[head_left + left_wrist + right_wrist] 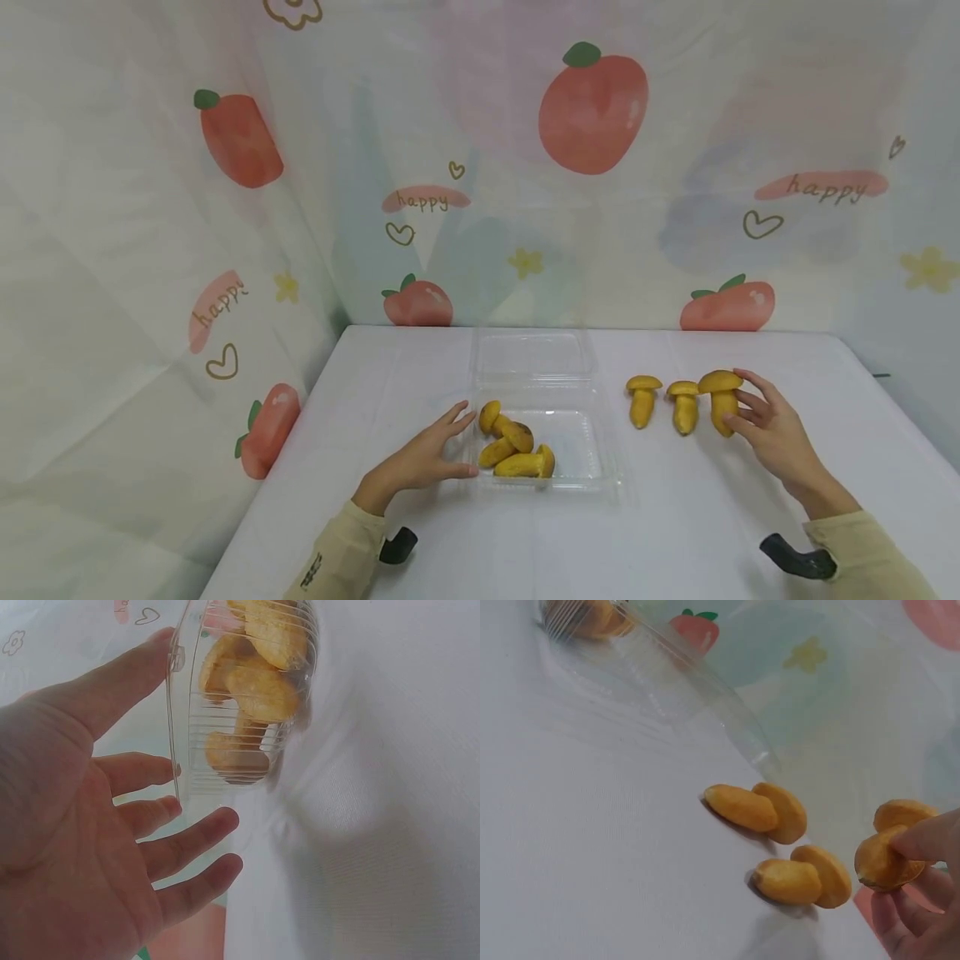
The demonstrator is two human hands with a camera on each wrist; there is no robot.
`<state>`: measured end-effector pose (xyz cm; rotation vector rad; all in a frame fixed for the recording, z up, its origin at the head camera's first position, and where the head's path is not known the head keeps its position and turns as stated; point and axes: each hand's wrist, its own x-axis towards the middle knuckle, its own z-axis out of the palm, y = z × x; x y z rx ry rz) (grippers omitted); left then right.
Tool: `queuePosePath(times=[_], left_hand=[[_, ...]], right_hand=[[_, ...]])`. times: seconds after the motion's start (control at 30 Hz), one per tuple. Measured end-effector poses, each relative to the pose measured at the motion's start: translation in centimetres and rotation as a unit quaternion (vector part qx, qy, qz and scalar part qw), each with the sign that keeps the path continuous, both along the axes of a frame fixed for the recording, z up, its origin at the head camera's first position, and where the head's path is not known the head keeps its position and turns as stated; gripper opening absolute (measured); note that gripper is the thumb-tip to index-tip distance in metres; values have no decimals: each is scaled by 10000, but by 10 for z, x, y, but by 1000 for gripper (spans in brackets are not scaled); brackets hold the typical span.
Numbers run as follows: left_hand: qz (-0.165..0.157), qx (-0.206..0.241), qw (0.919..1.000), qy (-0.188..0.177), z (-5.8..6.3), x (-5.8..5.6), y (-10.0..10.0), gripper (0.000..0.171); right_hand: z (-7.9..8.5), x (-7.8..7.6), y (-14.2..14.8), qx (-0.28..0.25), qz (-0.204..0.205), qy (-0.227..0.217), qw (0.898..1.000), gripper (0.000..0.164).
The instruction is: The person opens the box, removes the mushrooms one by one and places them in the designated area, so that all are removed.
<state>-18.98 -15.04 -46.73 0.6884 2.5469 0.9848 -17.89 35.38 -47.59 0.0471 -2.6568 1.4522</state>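
Note:
My right hand (776, 433) pinches a yellow mushroom (722, 404) by its stem and cap, at the right of the table. Two more mushrooms lie just left of it: a near one (684, 408) and a farther one (642, 402), caps toward the back. My left hand (420, 458) spreads its straight fingers at the left rim of a clear plastic box (573, 446), fingertips right at the edge. Inside, against the left side, several yellow mushrooms (525, 464) lie piled; the left wrist view shows these mushrooms (259, 690) through the ribbed wall.
The box's clear lid (532, 354) lies folded open toward the back. A white cloth covers the table (420, 358). Behind it and at the left hangs a printed curtain (480, 125) with fruit pictures. Black wrist-camera mounts (798, 557) stick out beside the sleeves.

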Motion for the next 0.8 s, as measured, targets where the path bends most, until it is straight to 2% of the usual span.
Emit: queuePosePath(times=[0.13,0.33,0.6,0.8], left_hand=[[-4,11,10000,4,2,-1,0,88],[-38,-30,10000,69,0,-4,0,88],[-19,-17,10000,23,-1,-3,0,89],[18,-127,9999,16,1,-2,0,89]], right_hand=[[-5,-2,8,-3,-151,-138,9998,77],[-12,-8,20,263,-284,-105,9992,75],[-21,-16,32,524,-42,-685,9963,77],[-32,-23,34,691,-15,-722,9950,77]])
